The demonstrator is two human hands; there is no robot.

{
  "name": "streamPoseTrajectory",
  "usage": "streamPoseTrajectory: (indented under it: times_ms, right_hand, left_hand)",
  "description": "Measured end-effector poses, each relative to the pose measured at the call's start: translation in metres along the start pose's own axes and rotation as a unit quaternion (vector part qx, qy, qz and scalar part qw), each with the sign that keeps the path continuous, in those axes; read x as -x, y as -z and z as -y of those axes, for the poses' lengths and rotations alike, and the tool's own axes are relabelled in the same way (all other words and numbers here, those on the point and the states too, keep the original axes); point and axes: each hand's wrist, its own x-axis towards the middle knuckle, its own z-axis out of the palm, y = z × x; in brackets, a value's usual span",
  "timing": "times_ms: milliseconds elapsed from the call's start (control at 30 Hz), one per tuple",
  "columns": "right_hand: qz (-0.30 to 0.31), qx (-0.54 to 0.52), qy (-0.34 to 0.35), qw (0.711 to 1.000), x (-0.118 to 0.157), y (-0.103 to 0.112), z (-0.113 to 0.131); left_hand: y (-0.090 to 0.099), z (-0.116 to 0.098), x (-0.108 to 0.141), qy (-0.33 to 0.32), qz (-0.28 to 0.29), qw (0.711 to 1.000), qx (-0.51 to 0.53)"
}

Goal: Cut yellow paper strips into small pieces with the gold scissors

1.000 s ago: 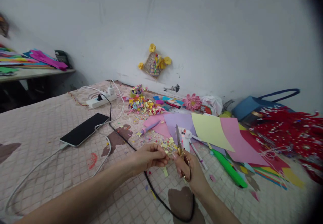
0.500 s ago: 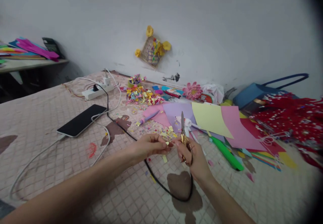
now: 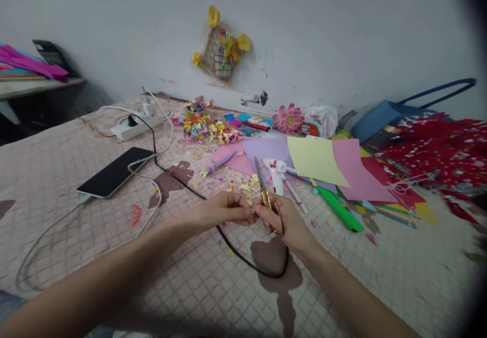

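Observation:
Gold-handled scissors [image 3: 264,188] rest in my right hand [image 3: 279,221], their blades pointing up and away from me. That hand's thumb and fingertips meet the fingertips of my left hand [image 3: 232,208]. My left fingers are pinched; whatever tiny piece sits between them is too small to make out now. Just beyond both hands lie small paper scraps [image 3: 243,186], mostly pale yellow. A white glue gun [image 3: 277,175] stands right behind the scissors, and a purple pen-like tool [image 3: 219,163] lies to the left of them.
A black cable [image 3: 243,259] loops beneath my hands. On the left are a phone [image 3: 116,172] on a white cord and a power strip [image 3: 137,126]. Coloured paper sheets [image 3: 315,160], a green cutter-like tool [image 3: 338,208] and red tinsel [image 3: 437,150] lie to the right. A paper-scrap pile [image 3: 211,129] sits behind.
The view has tilted down and shifted slightly right. My hands have come closer together at the fingertips, and the scissors now lean left. The pale scrap seen in my left fingers is hidden now.

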Motion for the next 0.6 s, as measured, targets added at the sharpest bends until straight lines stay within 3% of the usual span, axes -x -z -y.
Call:
streamPoseTrajectory:
  times_ms: [467,600]
  right_hand:
    - [0.02,0.031,-0.009,0.999,0.0003,-0.0021,0.0032]
    - [0.021,0.029,-0.008,0.999,-0.0013,-0.0029,-0.0004]
  left_hand:
    - [0.0051,-0.0091,0.0007,0.015,-0.004,0.994,-0.11]
    - [0.0062,-0.0078,0.0008,-0.006,0.013,0.992,-0.125]
